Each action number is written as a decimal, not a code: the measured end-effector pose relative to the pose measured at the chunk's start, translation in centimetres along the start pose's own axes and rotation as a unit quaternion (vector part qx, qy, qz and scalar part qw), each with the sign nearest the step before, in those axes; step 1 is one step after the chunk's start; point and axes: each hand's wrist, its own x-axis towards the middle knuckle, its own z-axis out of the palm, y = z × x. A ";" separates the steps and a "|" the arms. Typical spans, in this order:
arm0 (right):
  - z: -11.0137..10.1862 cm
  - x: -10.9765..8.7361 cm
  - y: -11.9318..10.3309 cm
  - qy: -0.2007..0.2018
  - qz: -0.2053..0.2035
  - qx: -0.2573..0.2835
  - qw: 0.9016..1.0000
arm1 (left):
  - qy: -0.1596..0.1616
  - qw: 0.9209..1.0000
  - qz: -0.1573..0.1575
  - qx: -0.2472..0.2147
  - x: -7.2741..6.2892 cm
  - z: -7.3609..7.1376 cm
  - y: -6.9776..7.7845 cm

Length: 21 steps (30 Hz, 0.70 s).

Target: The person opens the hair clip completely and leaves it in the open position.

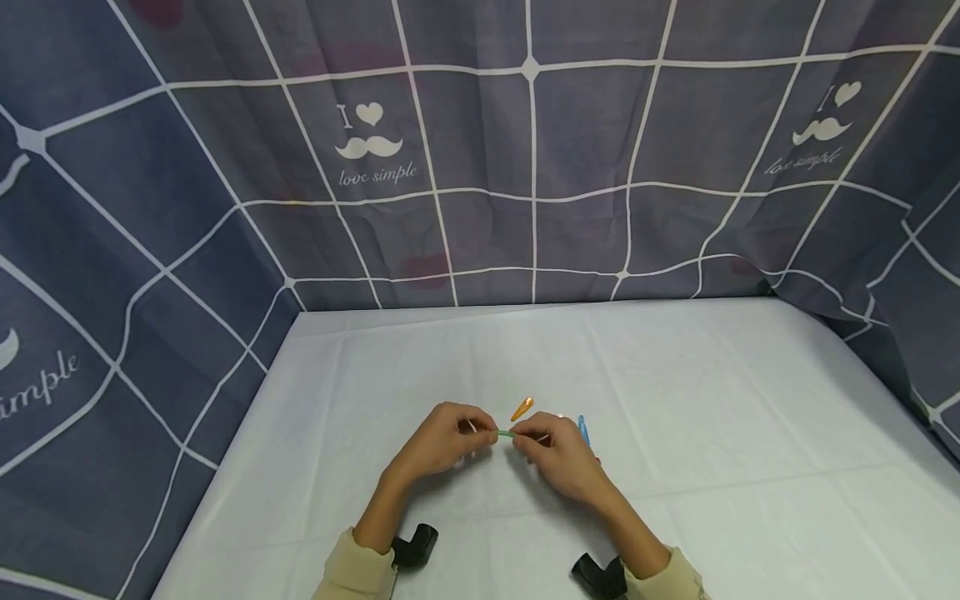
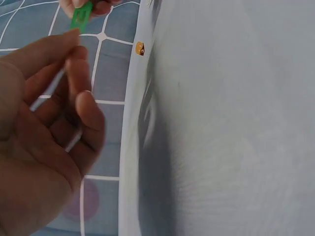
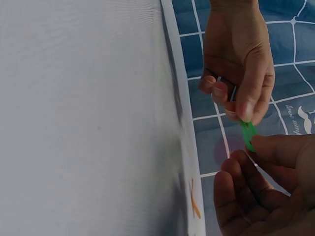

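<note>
A small green hair clip (image 1: 506,433) (image 2: 80,18) (image 3: 248,133) is held between the two hands above the white table. My left hand (image 1: 447,437) (image 2: 44,128) pinches one end with thumb and forefinger. The other end is pinched by my right hand (image 1: 562,454) (image 3: 270,182). Fingertips cover both ends of the clip. Just beyond the hands lies an orange hair clip (image 1: 522,408) (image 2: 140,48) (image 3: 195,201); its two parts look spread in the right wrist view. A blue clip (image 1: 582,428) lies beside the right hand, partly hidden by it.
A white cloth covers the table (image 1: 720,433). Grey-blue curtains (image 1: 480,167) with white grid lines hang behind it and along both sides. Black wrist devices (image 1: 415,547) sit at both cuffs. A tiny red spot peeks out by the right hand, too small to identify.
</note>
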 end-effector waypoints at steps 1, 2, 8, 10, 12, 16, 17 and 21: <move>-0.1 0.0 -0.1 0.003 -0.004 0.002 1.000 | 0.005 1.000 0.006 -0.001 0.0 0.0 0.1; -0.2 0.0 -0.3 0.008 -0.009 0.004 1.000 | 0.011 1.000 0.012 -0.003 0.0 0.0 0.2; -0.6 -0.2 -1.3 0.051 -0.047 0.006 0.998 | 0.035 0.999 0.031 -0.005 -0.1 0.0 1.2; -0.6 -0.2 -1.5 0.059 -0.058 0.010 0.997 | 0.036 0.999 0.031 -0.004 -0.1 0.0 1.5; -0.7 -0.2 -1.7 0.060 -0.064 0.015 0.996 | 0.037 0.999 0.032 -0.007 -0.1 0.0 1.7; -0.9 -0.2 -2.0 0.051 -0.067 0.023 0.996 | 0.041 0.998 0.043 -0.015 -0.2 -0.1 2.0; -0.9 -0.2 -2.0 0.048 -0.066 0.024 0.996 | 0.042 0.998 0.046 -0.016 -0.2 -0.1 2.1; -1.1 -0.2 -2.1 0.037 -0.064 0.023 0.997 | 0.044 0.997 0.056 -0.015 -0.2 -0.3 2.3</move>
